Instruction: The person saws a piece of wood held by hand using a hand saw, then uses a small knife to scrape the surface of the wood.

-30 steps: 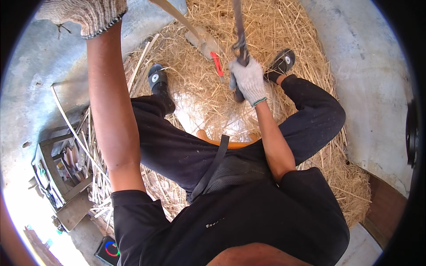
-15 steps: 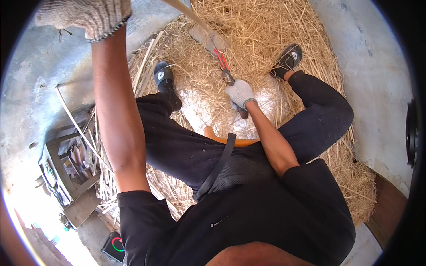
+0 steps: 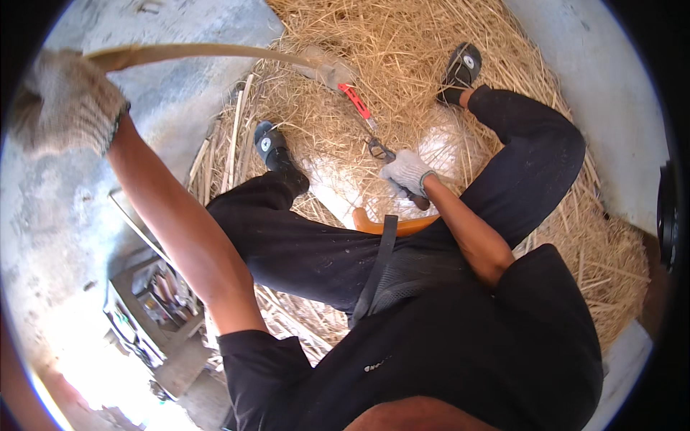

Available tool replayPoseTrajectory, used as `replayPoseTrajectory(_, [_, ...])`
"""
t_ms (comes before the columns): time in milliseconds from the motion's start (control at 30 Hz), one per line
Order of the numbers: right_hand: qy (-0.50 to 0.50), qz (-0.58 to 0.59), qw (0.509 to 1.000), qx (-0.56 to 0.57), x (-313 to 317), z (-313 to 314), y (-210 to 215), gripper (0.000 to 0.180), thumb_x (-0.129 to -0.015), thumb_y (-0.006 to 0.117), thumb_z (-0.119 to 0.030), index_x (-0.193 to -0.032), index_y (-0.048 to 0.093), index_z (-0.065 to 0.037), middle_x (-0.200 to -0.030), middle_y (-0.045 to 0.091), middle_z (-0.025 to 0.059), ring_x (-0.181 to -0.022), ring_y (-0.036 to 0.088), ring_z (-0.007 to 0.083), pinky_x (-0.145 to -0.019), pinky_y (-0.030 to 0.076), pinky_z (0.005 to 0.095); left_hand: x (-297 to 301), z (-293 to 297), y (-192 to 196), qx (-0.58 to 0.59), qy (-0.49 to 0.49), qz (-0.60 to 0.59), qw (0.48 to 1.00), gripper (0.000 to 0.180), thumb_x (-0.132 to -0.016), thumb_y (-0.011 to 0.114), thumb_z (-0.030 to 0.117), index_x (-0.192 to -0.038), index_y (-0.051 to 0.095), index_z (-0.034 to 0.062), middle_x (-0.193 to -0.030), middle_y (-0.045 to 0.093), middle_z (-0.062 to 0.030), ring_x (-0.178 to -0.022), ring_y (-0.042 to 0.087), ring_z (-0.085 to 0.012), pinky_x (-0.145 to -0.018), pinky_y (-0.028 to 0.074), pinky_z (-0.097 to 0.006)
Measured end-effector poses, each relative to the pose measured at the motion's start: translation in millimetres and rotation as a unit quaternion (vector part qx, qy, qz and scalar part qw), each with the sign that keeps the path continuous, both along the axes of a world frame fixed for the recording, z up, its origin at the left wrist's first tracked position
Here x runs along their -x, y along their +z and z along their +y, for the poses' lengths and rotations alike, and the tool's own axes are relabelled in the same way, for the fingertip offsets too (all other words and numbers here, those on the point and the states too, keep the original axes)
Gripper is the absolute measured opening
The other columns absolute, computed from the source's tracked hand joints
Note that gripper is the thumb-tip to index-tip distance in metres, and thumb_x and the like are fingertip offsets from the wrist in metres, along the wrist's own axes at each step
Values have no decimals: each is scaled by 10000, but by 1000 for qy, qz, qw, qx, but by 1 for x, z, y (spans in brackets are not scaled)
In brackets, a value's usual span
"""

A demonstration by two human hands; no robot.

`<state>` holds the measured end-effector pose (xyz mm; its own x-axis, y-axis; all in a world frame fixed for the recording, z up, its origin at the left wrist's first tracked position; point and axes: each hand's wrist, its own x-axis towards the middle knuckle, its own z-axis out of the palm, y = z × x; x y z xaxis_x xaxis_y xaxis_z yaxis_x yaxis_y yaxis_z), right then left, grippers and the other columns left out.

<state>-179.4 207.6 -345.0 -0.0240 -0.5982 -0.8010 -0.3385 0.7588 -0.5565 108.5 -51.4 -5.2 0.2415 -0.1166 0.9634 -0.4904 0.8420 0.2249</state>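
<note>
Left hand [image 3: 68, 104], gloved, raised out to the left, closed on strip [image 3: 194, 51], which arcs rightward toward straw [image 3: 424, 47]. Right hand [image 3: 407, 171], gloved, lower, gripping dark tool [image 3: 420, 202] near orange seat [image 3: 395, 227]. Beyond: red cutter [image 3: 356, 103], near strip's far end.

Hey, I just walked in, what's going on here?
Someone in gloves is working over straw-like shavings. The left hand, out to the side, grips a pale strip that arcs inward. The right hand, between the knees, holds a dark tool. Just beyond it is a red cutter.
</note>
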Motion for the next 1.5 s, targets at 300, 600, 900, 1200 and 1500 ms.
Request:
replayPoseTrajectory(300, [-129,77,924,353,-23,-16,101,275,-878,635,-251,-959,633,12,-847,691,191,-771,711,256,-692,567,380,-45,8,-14,-106,-8,10,994,257,-896,639,180,-803,604,-56,-706,674,-97,-480,613,-145,-472,555,-230])
replayPoseTrajectory(600, [60,145,979,133,-10,-35,-44,320,-796,592,-193,-916,692,86,-793,691,296,-748,719,392,-685,565,452,27,37,-2,-17,9,78,997,275,-758,803,23,-660,558,-56,-636,657,-128,-488,667,-181,-429,601,-278])
replayPoseTrajectory(900, [-51,-104,958,263,-8,-35,33,208,-878,623,-193,-858,584,10,-604,575,77,-487,577,181,-483,486,337,-34,4,5,-26,16,-72,997,291,-881,680,102,-689,586,-95,-664,667,-192,-495,665,-228,-444,586,-305])
replayPoseTrajectory(1200, [-239,-557,795,21,-5,-29,48,111,-939,631,-164,-969,547,-97,-605,480,-39,-425,429,85,-419,416,297,-90,-14,-9,-118,289,-246,918,243,-878,674,165,-804,630,-63,-755,688,-179,-601,688,-259,-526,578,-352])
replayPoseTrajectory(1500, [-207,-8,901,382,-43,-32,31,268,-841,649,-194,-956,638,47,-659,619,138,-460,587,213,-497,518,406,-132,-37,-19,-116,478,-354,795,223,-850,698,194,-893,665,-22,-819,699,-161,-671,694,-273,-583,564,-402])
